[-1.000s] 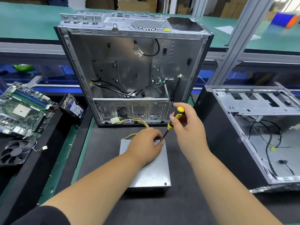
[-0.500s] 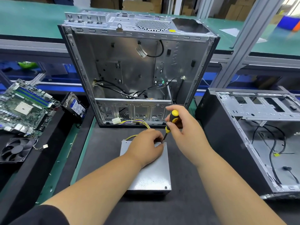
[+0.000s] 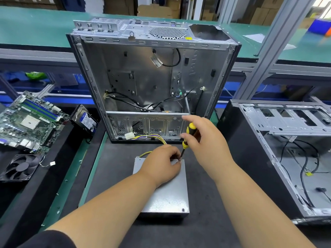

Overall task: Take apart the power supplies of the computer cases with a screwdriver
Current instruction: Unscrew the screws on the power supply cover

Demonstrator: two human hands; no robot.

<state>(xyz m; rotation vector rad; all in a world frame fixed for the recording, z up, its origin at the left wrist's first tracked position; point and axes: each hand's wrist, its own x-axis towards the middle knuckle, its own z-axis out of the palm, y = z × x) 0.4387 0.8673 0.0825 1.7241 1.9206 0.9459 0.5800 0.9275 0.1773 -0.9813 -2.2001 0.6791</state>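
The power supply [image 3: 166, 197] lies flat on the black mat [image 3: 111, 169], at 6 o'clock from the open computer case [image 3: 148, 79]. The left hand [image 3: 161, 165] rests on it, fingertips pinching at its far corner. The right hand [image 3: 206, 140] grips the screwdriver [image 3: 188, 136], tip on that corner.

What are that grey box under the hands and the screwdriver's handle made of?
The box looks like bare sheet metal: dull grey, faintly speckled sheen, folded edges, a screw at one corner. The screwdriver handle seems plastic or rubber, glossy yellow with black grip bands; its thin shaft looks like dark steel.
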